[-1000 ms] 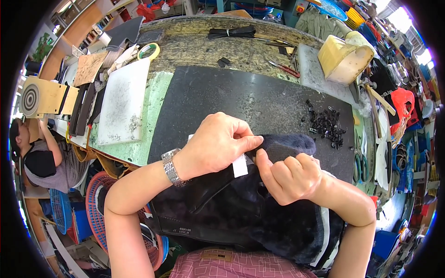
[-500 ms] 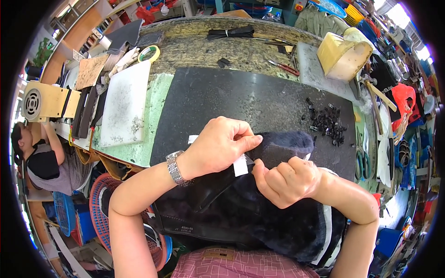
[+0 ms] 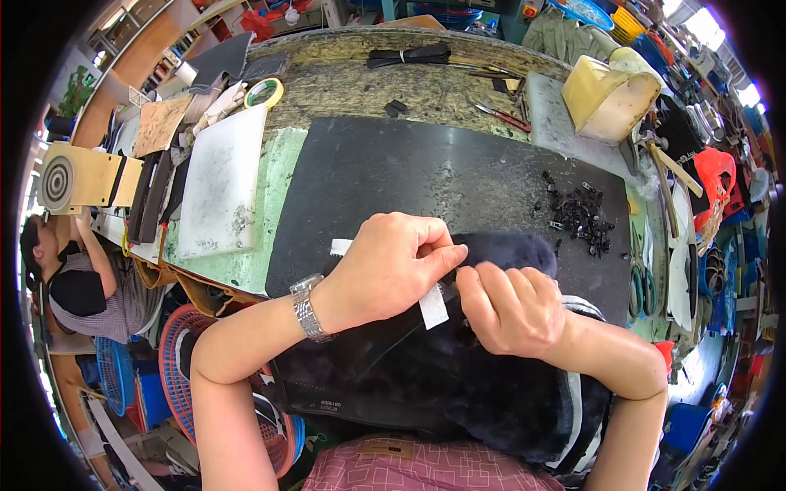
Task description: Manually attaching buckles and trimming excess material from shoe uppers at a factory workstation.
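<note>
A black fur-lined leather piece point(image 3: 327, 368) lies across the table's near edge and over my lap, its dark blue fur point(image 3: 517, 249) showing beyond my hands. My left hand point(image 3: 383, 266), with a metal watch on the wrist, pinches the edge of this piece between thumb and forefinger. Close beside it on the right, my right hand point(image 3: 516, 313) is closed, knuckles up, at the same edge. What its fingertips grip is hidden. A white strip point(image 3: 433, 308) hangs from the work just below my left fingers.
A black mat point(image 3: 368, 176) covers the middle of the bench. Small black parts point(image 3: 580, 214) lie heaped at its right. Beyond are red-handled pliers point(image 3: 503, 116) and a cut yellowish container point(image 3: 606, 102). A white board point(image 3: 221, 184) lies left; scissors point(image 3: 643, 286) lie right. A co-worker point(image 3: 90, 278) is at far left.
My right hand has turned and risen slightly, its knuckles now nearer the fur. The white strip hangs a little lower and more tilted. My left hand keeps its pinch almost in place.
</note>
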`<state>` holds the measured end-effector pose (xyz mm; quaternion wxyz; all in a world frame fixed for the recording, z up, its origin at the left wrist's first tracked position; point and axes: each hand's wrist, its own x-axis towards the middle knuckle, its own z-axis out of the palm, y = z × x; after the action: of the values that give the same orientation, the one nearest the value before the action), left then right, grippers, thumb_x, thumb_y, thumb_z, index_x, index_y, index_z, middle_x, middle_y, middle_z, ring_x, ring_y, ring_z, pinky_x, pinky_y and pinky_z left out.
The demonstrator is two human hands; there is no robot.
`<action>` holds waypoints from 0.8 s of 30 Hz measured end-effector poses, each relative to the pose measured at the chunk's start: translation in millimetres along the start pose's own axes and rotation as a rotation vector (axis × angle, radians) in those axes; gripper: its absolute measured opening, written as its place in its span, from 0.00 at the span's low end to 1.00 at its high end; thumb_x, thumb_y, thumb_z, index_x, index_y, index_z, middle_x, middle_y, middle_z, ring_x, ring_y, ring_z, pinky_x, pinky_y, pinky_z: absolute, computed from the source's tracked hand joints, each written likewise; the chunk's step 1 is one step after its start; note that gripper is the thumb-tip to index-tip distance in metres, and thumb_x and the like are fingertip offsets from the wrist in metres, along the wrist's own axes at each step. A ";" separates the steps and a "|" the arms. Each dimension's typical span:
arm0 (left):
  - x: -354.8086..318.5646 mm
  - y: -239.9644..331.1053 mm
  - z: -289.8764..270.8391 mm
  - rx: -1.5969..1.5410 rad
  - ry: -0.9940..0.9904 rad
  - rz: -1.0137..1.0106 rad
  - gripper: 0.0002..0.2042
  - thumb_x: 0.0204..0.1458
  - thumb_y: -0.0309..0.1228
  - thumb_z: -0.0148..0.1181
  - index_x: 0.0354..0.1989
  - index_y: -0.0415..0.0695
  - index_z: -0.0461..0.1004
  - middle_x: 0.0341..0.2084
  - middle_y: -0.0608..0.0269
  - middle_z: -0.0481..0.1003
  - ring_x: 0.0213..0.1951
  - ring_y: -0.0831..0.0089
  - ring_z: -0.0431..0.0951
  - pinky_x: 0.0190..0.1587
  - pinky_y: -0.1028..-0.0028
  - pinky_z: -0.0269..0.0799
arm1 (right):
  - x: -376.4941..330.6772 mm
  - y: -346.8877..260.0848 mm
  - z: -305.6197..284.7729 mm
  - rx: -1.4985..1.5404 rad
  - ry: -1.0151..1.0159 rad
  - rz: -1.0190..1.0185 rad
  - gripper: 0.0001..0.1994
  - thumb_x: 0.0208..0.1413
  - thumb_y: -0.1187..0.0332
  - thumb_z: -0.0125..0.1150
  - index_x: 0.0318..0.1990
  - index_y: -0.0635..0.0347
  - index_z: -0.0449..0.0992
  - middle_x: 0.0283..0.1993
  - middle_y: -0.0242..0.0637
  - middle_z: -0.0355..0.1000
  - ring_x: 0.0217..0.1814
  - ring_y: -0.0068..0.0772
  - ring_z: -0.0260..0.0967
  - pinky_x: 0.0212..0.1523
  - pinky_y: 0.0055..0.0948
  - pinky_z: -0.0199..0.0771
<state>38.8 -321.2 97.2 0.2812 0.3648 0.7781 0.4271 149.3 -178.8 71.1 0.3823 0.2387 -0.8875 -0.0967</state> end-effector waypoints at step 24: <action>2.0 -13.0 0.9 -0.155 -0.168 0.052 0.11 0.47 0.32 0.57 0.21 0.36 0.70 0.10 0.61 0.65 0.16 0.82 0.59 0.19 0.74 0.58 | -6.3 6.1 -0.9 0.081 0.164 -0.365 0.09 0.31 0.73 0.54 0.25 0.65 0.72 0.14 0.22 0.47 0.11 0.13 0.45 0.13 0.16 0.39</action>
<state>34.1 -323.9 85.2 0.3615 0.3964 0.7070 0.4609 151.6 -170.4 69.9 0.4194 0.4179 -0.7985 -0.1089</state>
